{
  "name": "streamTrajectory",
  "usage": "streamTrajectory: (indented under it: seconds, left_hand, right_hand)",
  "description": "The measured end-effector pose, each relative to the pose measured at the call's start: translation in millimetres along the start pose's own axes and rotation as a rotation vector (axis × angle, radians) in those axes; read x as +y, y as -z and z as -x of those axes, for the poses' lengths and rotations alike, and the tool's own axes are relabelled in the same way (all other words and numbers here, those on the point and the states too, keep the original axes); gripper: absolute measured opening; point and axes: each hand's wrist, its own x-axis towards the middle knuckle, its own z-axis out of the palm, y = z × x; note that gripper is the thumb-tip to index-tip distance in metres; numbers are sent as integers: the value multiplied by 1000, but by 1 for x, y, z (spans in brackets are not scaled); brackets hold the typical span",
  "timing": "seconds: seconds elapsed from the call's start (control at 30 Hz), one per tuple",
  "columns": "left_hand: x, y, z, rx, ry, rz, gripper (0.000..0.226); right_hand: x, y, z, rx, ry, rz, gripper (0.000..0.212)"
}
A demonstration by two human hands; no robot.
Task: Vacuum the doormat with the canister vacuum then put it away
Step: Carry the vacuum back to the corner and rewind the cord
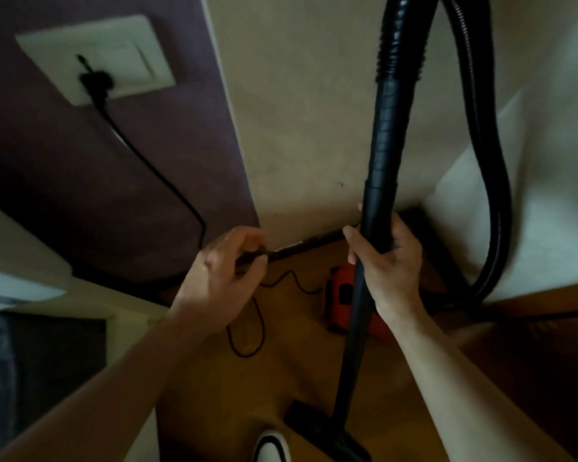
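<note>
My right hand [386,261] grips the black wand [377,161] of the canister vacuum and holds it upright. The wand runs down to the black floor nozzle [324,428] on the wooden floor. Behind the wand, the red canister [342,300] sits on the floor by the wall corner. The ribbed black hose [493,195] loops down on the right. My left hand [224,271] is left of the wand with its fingers pinched together, apparently on the black power cord [167,181], which runs up to the wall socket [94,61]. I cannot pick out a doormat for certain.
Loose cord [247,328] lies looped on the floor between my left hand and the canister. A white shoe tip [271,445] shows at the bottom edge beside the nozzle. A dark patch [54,361] lies at lower left. Beige and purple walls meet ahead.
</note>
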Motion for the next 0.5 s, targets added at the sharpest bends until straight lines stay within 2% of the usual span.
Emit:
streamTrajectory:
  seconds: [0.07,0.13,0.23,0.5]
  left_hand:
    - [4,17,0,77,-30,8,22]
    - [6,32,1,139,-67,4,27]
    - [8,51,2,258,-119,5,31]
    - [15,83,-22,669,-198,12,22]
  right_hand:
    - [-7,-13,-2,-20,21,7,20]
    - [-14,-23,-7,-46,46,16,16]
    - [-24,-34,-19,-71,101,21,18]
    - [-36,-55,-36,-54,198,31,20]
